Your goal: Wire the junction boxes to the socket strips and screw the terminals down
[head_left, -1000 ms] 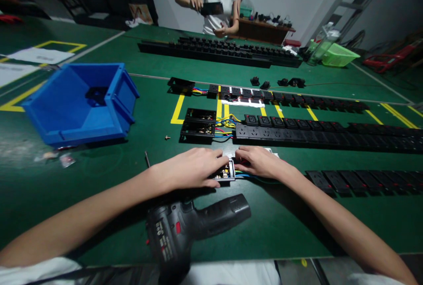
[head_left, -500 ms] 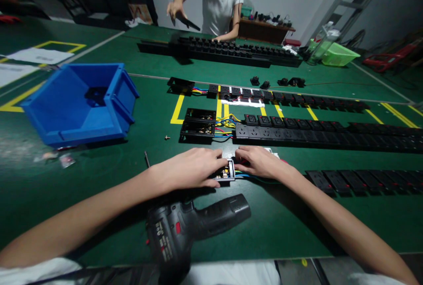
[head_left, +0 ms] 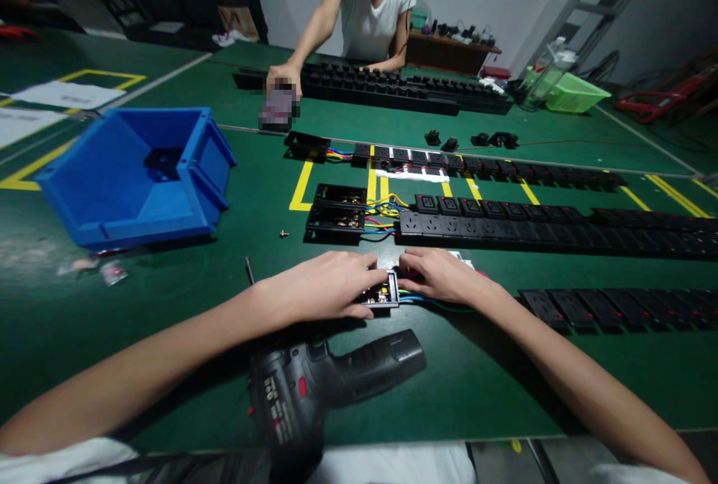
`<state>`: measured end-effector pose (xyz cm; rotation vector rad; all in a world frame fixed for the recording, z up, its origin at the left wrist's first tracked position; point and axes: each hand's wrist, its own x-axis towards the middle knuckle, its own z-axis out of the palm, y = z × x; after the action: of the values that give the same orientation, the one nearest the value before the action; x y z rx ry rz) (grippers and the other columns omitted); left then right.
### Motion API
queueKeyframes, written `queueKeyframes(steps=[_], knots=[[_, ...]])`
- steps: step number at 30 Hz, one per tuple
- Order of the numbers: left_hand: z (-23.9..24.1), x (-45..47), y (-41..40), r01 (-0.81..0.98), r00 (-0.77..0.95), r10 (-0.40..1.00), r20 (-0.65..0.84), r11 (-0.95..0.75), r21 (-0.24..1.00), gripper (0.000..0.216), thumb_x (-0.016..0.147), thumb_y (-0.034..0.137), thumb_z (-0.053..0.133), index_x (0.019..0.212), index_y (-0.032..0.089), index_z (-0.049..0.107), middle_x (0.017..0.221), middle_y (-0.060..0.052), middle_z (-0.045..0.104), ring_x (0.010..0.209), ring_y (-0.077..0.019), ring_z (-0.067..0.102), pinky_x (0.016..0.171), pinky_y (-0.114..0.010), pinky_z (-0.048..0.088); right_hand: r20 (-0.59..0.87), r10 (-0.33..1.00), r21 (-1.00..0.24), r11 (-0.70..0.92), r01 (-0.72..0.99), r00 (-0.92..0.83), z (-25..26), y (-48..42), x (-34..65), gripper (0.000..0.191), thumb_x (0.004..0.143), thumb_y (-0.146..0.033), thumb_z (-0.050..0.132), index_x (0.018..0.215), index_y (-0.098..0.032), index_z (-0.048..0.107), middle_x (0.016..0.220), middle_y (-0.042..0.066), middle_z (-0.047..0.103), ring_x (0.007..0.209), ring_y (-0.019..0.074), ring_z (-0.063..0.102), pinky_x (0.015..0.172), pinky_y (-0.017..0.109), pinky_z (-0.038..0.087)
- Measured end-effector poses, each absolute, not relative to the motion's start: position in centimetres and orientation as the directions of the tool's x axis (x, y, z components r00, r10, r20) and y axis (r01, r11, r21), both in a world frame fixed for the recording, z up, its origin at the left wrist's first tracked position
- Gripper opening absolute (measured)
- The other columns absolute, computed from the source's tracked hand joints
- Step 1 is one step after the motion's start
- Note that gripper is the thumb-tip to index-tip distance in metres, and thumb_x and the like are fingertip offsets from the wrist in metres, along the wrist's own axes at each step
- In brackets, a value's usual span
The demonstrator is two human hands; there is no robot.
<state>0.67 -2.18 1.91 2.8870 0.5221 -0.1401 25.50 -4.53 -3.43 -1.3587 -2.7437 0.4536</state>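
Observation:
My left hand point(head_left: 330, 283) is closed over a small black terminal box point(head_left: 386, 297) with brass screw terminals, covering its left part. Close by on the right, my right hand point(head_left: 440, 274) has its fingers curled on the wires point(head_left: 413, 297) at the box's end; the fingertips are partly hidden. Green and blue wires run from the box under that hand towards a black socket strip point(head_left: 594, 308). Below my left hand a black cordless drill point(head_left: 336, 379) lies on its side on the green table. A thin metal shaft point(head_left: 250, 269) shows beyond my left wrist.
Left stands a blue bin point(head_left: 134, 200) with a black part inside. A small brass screw point(head_left: 283, 234) lies beside wired socket strips point(head_left: 482, 230). Farther back are another strip point(head_left: 426, 157) and loose black sockets point(head_left: 449, 142). Across the table, a co-worker point(head_left: 373, 13) holds a phone-like object point(head_left: 277, 108).
The co-worker's hand has come down and forward, bringing the dark flat object low over the table near the far strip's left end. My hands and the terminal box look unmoved.

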Motion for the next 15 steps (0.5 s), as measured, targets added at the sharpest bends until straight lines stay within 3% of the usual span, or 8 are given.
queueKeyframes(steps=[15], knots=[[1.69,0.73,-2.18,0.357,0.933,0.34,-0.118,-0.914,0.192,0.041,0.084,0.041,0.068,0.116,0.017,0.056,0.105,-0.008,0.06,0.087,-0.0237,0.063,0.07,-0.031,0.045,-0.081,0.784,-0.272,0.577,0.77,-0.616,-3.44,-4.56,25.43,0.029,0.095,-0.043,0.054,0.088,-0.015,0.049,0.084,0.002,0.053,0.066,0.0098,0.043,0.058,0.023,0.022]])
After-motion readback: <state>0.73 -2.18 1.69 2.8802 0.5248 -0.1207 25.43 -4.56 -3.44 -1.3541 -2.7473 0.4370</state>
